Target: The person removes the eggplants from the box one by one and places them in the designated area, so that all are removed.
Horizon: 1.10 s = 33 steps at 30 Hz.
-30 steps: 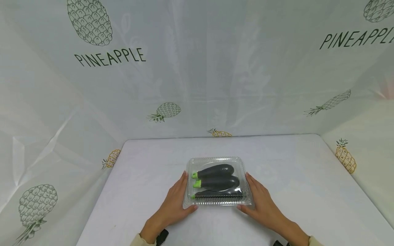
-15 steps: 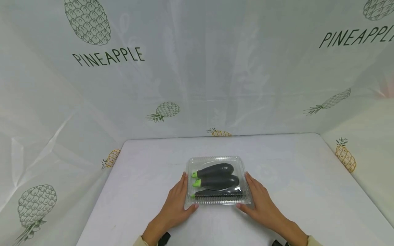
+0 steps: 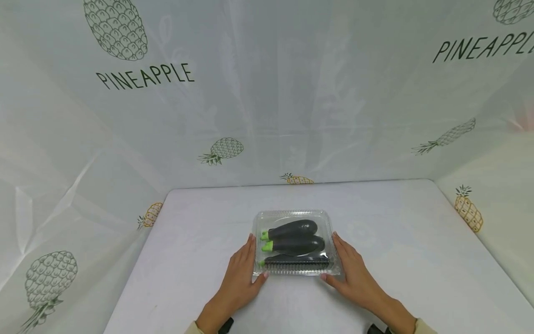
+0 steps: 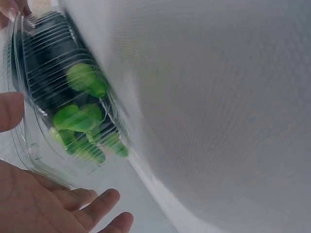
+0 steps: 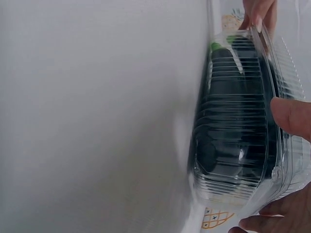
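Observation:
A clear, lidded plastic clamshell box (image 3: 292, 272) with ridged sides sits on the white table. Dark purple eggplants (image 3: 297, 245) with green stems lie inside, stems toward the left. Along the left side of the box rest the straight fingers of my left hand (image 3: 238, 278), its thumb at the near left corner. My right hand (image 3: 356, 278) mirrors it, fingers against the right side and thumb at the near right corner. From the left wrist, several green stems (image 4: 77, 118) show through the ridged wall. The right wrist view shows the dark rounded ends (image 5: 206, 153).
The white tabletop (image 3: 187, 241) extends around the box on all sides. A pale sheet (image 3: 258, 93) printed with pineapples hangs behind the table and along both sides. Dark wrist straps (image 3: 226, 325) show at the bottom edge of the head view.
The head view has shifted slightly. My left wrist and thumb have moved a little, the thumb slightly farther from me. Both hands stay at the sides of the box.

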Available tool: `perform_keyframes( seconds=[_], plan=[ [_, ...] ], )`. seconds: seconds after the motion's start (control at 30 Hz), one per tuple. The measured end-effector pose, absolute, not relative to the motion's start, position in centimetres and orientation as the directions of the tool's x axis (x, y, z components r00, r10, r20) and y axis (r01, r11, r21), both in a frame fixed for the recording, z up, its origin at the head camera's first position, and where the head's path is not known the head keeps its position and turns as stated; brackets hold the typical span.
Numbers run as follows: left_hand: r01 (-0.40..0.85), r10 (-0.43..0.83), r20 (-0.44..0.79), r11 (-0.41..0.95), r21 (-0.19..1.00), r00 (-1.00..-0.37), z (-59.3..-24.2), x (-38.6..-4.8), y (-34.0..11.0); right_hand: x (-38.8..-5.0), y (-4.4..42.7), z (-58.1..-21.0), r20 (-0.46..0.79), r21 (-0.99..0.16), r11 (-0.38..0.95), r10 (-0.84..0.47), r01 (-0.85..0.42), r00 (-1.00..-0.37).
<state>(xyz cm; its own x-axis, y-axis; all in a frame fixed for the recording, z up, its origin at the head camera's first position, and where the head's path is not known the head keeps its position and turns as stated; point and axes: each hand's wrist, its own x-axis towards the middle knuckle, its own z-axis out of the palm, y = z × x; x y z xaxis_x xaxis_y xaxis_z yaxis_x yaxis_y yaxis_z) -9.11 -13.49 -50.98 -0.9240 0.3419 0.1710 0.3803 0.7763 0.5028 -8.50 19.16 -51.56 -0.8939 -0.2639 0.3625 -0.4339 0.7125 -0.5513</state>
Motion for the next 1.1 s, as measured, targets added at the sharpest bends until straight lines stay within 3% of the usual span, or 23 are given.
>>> perform_keyframes(
  seconds=[0.33,1.1],
  plan=[
    [0.401,0.334,0.223,0.794,0.456,-0.916,-50.7,-8.7,-12.9,-8.8,19.4,-51.4,0.381,-0.529,0.718,-0.275,-0.452,-0.883],
    [0.313,0.273,0.156,0.784,0.536,-0.949,-50.2,-8.1,-12.2,-8.9,19.5,-51.3,0.389,-0.517,0.727,-0.271,-0.452,-0.881]
  ],
)
